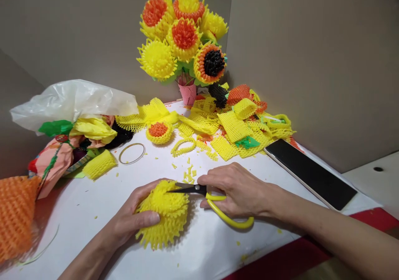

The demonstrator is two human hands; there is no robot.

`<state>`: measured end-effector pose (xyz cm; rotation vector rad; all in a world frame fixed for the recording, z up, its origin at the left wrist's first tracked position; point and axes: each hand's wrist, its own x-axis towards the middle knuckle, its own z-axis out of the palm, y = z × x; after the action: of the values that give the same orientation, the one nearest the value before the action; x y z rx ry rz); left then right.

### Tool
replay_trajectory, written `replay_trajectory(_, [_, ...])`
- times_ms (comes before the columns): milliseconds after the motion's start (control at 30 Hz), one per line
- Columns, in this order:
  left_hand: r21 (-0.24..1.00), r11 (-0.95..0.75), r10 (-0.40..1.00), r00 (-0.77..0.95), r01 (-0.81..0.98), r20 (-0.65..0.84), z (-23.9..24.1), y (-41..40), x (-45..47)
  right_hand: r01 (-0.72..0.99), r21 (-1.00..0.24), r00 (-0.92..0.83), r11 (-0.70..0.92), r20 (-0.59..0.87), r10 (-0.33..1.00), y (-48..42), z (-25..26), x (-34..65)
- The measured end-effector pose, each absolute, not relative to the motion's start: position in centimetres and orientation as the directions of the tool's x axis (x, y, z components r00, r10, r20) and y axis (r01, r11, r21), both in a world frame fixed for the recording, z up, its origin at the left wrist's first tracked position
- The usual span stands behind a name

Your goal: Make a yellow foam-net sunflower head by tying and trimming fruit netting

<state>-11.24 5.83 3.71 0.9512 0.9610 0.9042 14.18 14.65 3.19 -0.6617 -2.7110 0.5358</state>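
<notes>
My left hand (134,215) is closed around a yellow foam-net flower (163,219), thumb on its near side and fingers behind it. In my right hand (232,188) are scissors (230,221) with yellow handles and dark blades. The blades are parted a little and reach over the top of the flower, among its fringed strands. Small yellow clippings (189,174) lie on the white table covering just beyond the hands.
At the back stands a pink vase (187,93) of foam-net flowers (184,34). Yellow netting (232,126) is heaped before it. A phone (311,174) lies right; a bangle (131,153), plastic bag (75,101) and orange netting (17,217) are left.
</notes>
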Motion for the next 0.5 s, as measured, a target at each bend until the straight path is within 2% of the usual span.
replay_trajectory(300, [0.928, 0.345, 0.906, 0.308, -0.139, -0.290, 3.30, 5.78, -11.61, 0.364, -0.427, -0.843, 0.828, 0.226, 0.487, 14.59, 2.76, 14.18])
replay_trajectory(500, [0.913, 0.353, 0.922, 0.242, -0.203, -0.302, 3.45, 5.37, -11.38, 0.375, -0.400, -0.853, 0.836, 0.204, 0.480, 14.51, 2.89, 14.22])
